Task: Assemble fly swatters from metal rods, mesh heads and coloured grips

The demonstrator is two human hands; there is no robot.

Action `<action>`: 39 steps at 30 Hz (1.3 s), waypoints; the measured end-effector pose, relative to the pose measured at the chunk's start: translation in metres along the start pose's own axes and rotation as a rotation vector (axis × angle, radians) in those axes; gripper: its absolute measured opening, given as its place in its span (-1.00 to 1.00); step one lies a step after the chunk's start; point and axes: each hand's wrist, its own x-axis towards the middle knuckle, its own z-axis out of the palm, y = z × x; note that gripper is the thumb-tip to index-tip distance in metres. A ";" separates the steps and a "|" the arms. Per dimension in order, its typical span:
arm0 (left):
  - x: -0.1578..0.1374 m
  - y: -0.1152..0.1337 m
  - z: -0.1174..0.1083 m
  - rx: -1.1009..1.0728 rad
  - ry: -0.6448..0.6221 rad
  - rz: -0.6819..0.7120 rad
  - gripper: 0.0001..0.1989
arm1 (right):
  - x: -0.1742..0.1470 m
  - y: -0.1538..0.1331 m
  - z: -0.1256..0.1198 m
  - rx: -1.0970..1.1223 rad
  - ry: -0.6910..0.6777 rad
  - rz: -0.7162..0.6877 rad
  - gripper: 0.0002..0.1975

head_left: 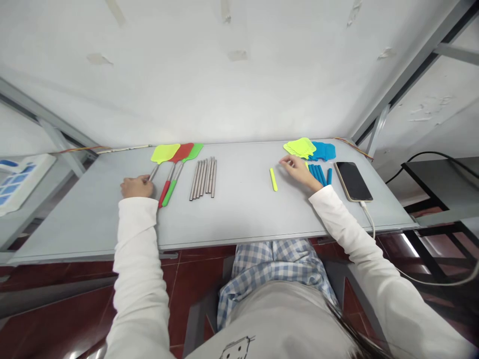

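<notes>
My left hand point(136, 187) rests on the grey table point(239, 219) at the left, fingers closed on the metal shaft of a yellow fly swatter point(163, 153). Beside it lie a red swatter point(181, 152) and a green swatter point(194, 150), each with a coloured grip. A row of several bare metal rods point(203, 178) lies to their right. My right hand point(298, 170) reaches toward a pile of yellow swatter heads point(299, 146), fingers apart and touching the table. A loose yellow grip point(273, 179) lies just left of it. Blue grips point(319, 174) lie under my wrist.
Blue swatter heads point(324, 150) lie behind the blue grips. A black phone point(353, 181) with a white cable lies near the table's right edge. A white and blue device point(17, 179) sits on a shelf at the far left. Metal frame bars rise at both sides.
</notes>
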 end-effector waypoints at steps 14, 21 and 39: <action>-0.101 0.148 0.084 0.138 -0.186 0.386 -0.73 | -0.019 -0.021 0.021 -0.581 -0.118 -0.057 -0.82; -0.095 0.161 0.098 0.082 -0.212 0.336 -0.66 | -0.015 -0.014 0.018 -0.636 -0.053 -0.083 -0.89; -0.102 0.218 0.159 -1.423 -0.531 -0.161 -0.92 | -0.013 -0.014 0.015 -0.510 -0.043 -0.112 -0.82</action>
